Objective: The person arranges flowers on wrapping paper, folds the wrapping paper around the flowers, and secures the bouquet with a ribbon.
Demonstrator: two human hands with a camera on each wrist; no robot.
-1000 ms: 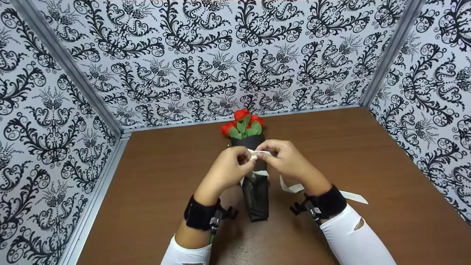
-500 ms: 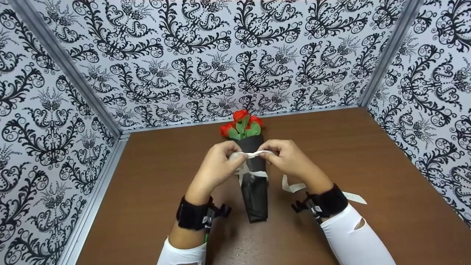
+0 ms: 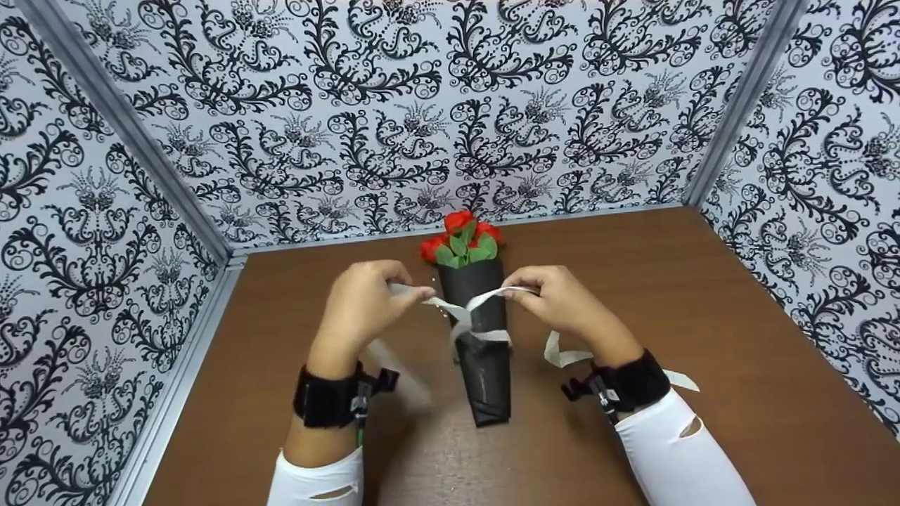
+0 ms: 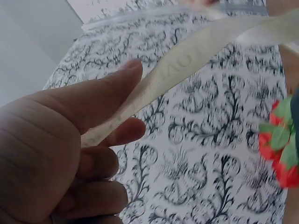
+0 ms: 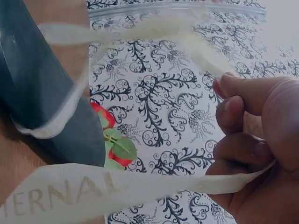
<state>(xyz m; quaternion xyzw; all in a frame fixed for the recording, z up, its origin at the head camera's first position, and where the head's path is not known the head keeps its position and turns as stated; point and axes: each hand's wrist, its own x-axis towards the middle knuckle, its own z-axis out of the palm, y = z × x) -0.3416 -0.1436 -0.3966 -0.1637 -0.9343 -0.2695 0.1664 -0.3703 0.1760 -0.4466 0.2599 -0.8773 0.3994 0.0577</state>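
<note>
A bouquet of red roses [image 3: 460, 223] with green leaves lies on the table, wrapped in black paper [image 3: 485, 383]. A cream ribbon [image 3: 492, 336] goes round its middle, and its two strands cross above the paper. My left hand [image 3: 365, 302] pinches one strand between thumb and forefinger, left of the bouquet. On the other side my right hand [image 3: 555, 299] pinches the second strand near the wrap. Printed letters show on the ribbon [image 4: 187, 60] in the left wrist view. In the right wrist view a lettered length of ribbon [image 5: 70, 191] also passes under the curled fingers.
A blurred ribbon tail [image 3: 401, 376] hangs below the left hand. The other tail [image 3: 562, 355] lies on the brown table [image 3: 295, 302] beneath the right forearm, its end [image 3: 680, 380] showing beyond. Patterned walls [image 3: 394, 126] stand at the back and both sides.
My left hand has moved left, away from the right hand, drawing its strand out. The ribbon between the hands has opened into a V over the bouquet. The right hand has barely moved.
</note>
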